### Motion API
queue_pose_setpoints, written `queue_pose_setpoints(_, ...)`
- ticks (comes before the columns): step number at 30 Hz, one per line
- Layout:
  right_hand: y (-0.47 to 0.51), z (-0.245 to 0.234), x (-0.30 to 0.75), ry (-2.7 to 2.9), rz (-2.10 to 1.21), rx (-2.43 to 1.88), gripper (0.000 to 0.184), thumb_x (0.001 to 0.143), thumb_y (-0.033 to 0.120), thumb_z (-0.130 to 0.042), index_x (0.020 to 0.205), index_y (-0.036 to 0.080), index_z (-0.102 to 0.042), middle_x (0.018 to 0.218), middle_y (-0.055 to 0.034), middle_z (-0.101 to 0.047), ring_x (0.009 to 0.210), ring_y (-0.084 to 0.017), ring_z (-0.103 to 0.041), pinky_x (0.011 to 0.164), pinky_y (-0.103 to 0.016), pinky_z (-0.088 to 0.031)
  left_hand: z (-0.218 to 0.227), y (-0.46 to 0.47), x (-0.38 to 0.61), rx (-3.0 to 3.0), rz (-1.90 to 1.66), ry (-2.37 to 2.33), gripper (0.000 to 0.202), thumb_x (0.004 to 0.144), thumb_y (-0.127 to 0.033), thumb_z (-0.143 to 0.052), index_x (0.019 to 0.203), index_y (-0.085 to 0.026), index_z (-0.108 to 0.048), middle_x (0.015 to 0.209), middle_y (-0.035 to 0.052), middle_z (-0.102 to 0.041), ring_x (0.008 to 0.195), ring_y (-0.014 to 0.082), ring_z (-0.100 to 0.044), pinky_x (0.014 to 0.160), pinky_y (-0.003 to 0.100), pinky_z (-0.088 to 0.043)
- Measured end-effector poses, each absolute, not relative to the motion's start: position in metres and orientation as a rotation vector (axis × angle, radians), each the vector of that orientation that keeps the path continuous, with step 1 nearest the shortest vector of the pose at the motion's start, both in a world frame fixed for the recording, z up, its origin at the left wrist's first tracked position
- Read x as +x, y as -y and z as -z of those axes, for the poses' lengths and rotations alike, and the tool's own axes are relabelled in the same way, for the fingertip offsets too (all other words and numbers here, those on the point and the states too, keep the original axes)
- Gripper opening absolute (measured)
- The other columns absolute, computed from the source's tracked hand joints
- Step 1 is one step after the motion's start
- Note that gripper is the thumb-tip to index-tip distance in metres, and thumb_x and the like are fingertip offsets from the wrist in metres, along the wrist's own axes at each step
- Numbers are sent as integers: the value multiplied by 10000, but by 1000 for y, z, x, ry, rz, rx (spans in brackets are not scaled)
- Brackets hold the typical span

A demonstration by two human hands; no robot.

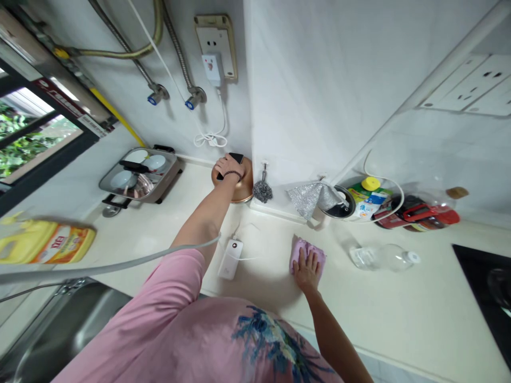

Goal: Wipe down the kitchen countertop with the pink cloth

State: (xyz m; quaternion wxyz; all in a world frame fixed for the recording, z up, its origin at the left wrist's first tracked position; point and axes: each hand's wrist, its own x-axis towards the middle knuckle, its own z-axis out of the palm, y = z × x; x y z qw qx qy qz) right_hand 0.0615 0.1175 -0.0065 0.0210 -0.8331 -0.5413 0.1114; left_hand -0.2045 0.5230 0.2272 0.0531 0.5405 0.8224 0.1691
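My left hand (228, 166) reaches to the far corner of the pale countertop (399, 308). It is closed on the black handle (235, 158) of a copper-coloured pan (242, 189) that leans in the wall corner. My right hand (306, 270) lies nearer to me, fingers spread flat on a pink cloth (308, 249) pressed to the counter. A dark bead bracelet sits on the left wrist. My pink shirt fills the bottom of the view.
A white device (230, 259) with a cable lies between my arms. A steel scourer (262, 190), silver cloth (309, 198) and pot lid (341, 203) hang on the wall. A clear bottle (383, 257) lies right; black hob (483, 287), sink (59, 324), yellow detergent bottle (43, 242), glass-lidded cooker (139, 174).
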Motion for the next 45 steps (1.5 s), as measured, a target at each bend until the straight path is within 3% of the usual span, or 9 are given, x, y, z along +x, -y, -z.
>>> queue_pose_setpoints(9,-118,3,61,1682,-364,-2590,730,1030,537,-229,1670,201,-329,1758,-175,-233,1634,-351,-159,1283,-609,-193,-226,-532,-209,1589,-533,-2457,767,808,-387,-752,1449,-121,-426,1411,270,-519,1362,409,-455,1105,527,-304)
queue_pose_setpoints(15,-118,4,62,1673,-390,-2577,737,1027,546,-220,1676,209,-310,1763,-164,-225,1635,-352,-151,1280,-627,-194,-227,-521,-226,1603,-548,-2410,937,789,-516,-758,1556,-166,-349,1465,256,-503,1412,438,-411,1128,590,-305)
queue_pose_setpoints(22,-117,4,60,1673,-371,-2583,734,1028,538,-211,1676,207,-312,1773,-149,-196,1637,-349,-135,1288,-611,-181,-224,-468,-281,1510,-729,-2452,818,878,-459,-654,1611,-247,-359,1528,196,-501,1443,412,-400,1147,610,-349)
queue_pose_setpoints(27,-124,7,67,1681,-398,-2578,719,1032,530,-234,1676,219,-312,1782,-141,-158,1641,-349,-115,1293,-587,-173,-175,-376,-335,1325,-821,-2506,673,943,-363,-561,1589,-230,-429,1495,157,-565,1410,369,-468,1153,572,-397)
queue_pose_setpoints(33,-170,-3,82,1618,-475,-2601,714,1048,529,-249,1692,222,-250,1788,-158,-108,1638,-366,-100,1284,-592,-168,-88,-219,-369,1249,-467,-2497,587,918,-309,-610,1494,-204,-566,1370,178,-652,1335,388,-557,1084,552,-468)
queue_pose_setpoints(38,-201,-17,67,1638,-580,-2654,721,1076,519,-179,1704,166,-148,1787,-192,-22,1640,-365,-52,1277,-598,-116,-48,-137,-371,1345,-324,-2443,575,902,-284,-623,1468,-185,-596,1394,192,-647,1339,378,-572,1093,536,-478)
queue_pose_setpoints(41,-180,-16,34,1819,-535,-2574,691,1074,477,-258,1705,208,-167,1789,-169,-72,1643,-347,-92,1291,-593,-104,-39,-118,-369,1505,-303,-2376,601,876,-246,-642,1473,-189,-596,1468,177,-610,1403,356,-529,1172,512,-428)
queue_pose_setpoints(45,-98,-4,-13,2248,-441,-2139,682,1041,498,-395,1675,261,-309,1757,-142,-257,1624,-350,-208,1296,-585,-148,-36,-112,-371,1582,-221,-2367,630,926,-277,-587,1537,-131,-539,1628,199,-459,1537,374,-354,1249,529,-320)
